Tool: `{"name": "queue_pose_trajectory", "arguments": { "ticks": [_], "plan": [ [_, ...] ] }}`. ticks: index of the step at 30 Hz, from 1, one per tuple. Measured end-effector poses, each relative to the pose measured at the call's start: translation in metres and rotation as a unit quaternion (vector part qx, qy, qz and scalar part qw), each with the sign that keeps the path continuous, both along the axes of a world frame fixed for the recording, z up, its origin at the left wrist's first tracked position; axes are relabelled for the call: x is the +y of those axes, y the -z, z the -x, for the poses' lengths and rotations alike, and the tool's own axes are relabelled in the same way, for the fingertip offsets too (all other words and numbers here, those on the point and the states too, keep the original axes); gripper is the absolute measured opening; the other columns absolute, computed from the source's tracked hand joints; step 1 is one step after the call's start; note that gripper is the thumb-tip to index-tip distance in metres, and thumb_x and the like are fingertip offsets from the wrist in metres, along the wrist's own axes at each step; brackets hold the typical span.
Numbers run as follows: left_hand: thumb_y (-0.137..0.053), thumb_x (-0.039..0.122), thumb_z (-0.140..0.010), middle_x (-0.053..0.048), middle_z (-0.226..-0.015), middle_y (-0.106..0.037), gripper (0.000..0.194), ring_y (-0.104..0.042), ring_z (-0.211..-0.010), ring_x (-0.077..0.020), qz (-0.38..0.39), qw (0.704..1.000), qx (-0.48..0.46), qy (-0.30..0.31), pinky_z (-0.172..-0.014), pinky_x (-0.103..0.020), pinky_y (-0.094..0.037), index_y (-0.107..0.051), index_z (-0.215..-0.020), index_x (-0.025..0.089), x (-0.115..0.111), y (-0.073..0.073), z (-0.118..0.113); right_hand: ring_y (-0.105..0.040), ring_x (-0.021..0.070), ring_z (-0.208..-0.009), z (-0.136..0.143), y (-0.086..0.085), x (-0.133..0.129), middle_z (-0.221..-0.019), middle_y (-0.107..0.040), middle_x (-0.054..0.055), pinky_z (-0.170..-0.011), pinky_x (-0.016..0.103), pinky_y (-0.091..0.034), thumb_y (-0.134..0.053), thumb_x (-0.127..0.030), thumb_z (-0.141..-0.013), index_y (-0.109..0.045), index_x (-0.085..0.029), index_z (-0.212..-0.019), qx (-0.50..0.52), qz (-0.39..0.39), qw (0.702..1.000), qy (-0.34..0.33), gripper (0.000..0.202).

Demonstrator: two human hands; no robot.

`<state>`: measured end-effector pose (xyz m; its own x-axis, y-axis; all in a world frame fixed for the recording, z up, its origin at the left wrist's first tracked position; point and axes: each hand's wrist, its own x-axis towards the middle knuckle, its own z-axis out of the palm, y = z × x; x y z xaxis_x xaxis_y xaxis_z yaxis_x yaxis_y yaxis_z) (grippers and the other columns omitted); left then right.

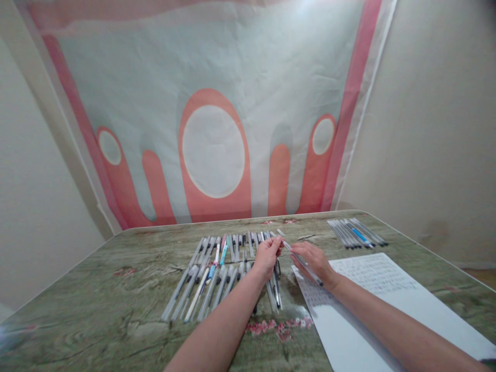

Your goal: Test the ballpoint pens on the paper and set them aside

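Observation:
My right hand point(314, 262) holds a slim clear pen point(308, 266) slanting from upper left to lower right, its dark end by the wrist. Close to the pen's upper end, my left hand point(269, 253) has its fingertips pinched together. Whether they grip the pen or a small part of it is too small to tell. Beneath and left of my left hand lie two rows of clear-barrelled pens point(205, 292), with a few white, pink and blue ones among them. The right forearm passes over a large white sheet point(382, 299) with handwriting across its upper part.
At the back right of the wood-patterned table point(127, 284) lies a separate group of pens point(343, 233), with a blue pen point(359, 235) among them. Behind the table hangs a pale cloth point(259, 62) with red shapes.

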<state>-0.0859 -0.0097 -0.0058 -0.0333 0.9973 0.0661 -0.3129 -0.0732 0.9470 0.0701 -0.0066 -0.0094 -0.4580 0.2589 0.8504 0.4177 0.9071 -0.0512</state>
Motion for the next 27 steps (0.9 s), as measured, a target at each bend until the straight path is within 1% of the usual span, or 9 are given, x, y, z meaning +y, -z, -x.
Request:
{"name": "queue_pose_trajectory", "arguments": {
  "ticks": [7,14,17,22,27],
  "plan": [
    [-0.059,0.053,-0.063,0.001,-0.062,-0.052,0.042,-0.039,-0.051,-0.0061,0.006,1.000,0.017,-0.003,-0.052,-0.020,-0.031,-0.061,-0.074,0.013,-0.0016,-0.0024,-0.0006,-0.059,0.0160,-0.081,-0.0006,-0.0010,-0.0008,-0.091,-0.061,0.008,-0.071,0.031,-0.050,-0.054,-0.011,-0.074,-0.051,-0.019,-0.100,0.000,0.008,1.000,-0.006,0.027],
    [-0.060,0.055,-0.061,0.001,-0.058,-0.049,0.045,-0.039,-0.050,-0.0056,0.019,1.000,-0.006,0.011,-0.051,-0.019,-0.030,-0.061,-0.074,0.012,-0.0030,-0.0049,-0.0015,-0.060,0.0154,-0.078,-0.0001,-0.0017,-0.0019,-0.088,-0.062,0.007,-0.069,0.029,-0.050,-0.054,-0.012,-0.074,-0.052,-0.019,-0.098,0.001,-0.002,1.000,-0.015,0.025],
    [-0.063,0.053,-0.059,0.002,-0.056,-0.048,0.043,-0.040,-0.049,-0.0053,0.025,0.999,-0.030,0.013,-0.050,-0.019,-0.030,-0.061,-0.073,0.012,-0.0030,-0.0050,-0.0024,-0.060,0.0154,-0.078,0.0004,-0.0017,-0.0022,-0.088,-0.062,0.007,-0.069,0.029,-0.050,-0.053,-0.012,-0.074,-0.052,-0.019,-0.097,0.000,-0.003,1.000,-0.012,0.024],
    [-0.068,0.048,-0.056,0.003,-0.056,-0.049,0.040,-0.041,-0.050,-0.0042,0.055,0.993,-0.099,0.015,-0.052,-0.018,-0.033,-0.061,-0.073,0.012,-0.0052,-0.0054,-0.0055,-0.060,0.0166,-0.081,0.0006,-0.0019,-0.0030,-0.089,-0.062,0.008,-0.070,0.031,-0.050,-0.053,-0.012,-0.074,-0.051,-0.019,-0.097,0.001,-0.003,1.000,-0.009,0.025],
    [-0.070,0.046,-0.055,0.003,-0.056,-0.050,0.039,-0.043,-0.049,-0.0038,0.074,0.989,-0.129,0.019,-0.051,-0.018,-0.034,-0.061,-0.074,0.012,-0.0074,-0.0061,-0.0070,-0.060,0.0164,-0.080,-0.0001,-0.0009,-0.0027,-0.089,-0.062,0.007,-0.072,0.032,-0.050,-0.053,-0.012,-0.073,-0.051,-0.020,-0.097,0.003,-0.004,1.000,-0.011,0.024]
  ]
}}
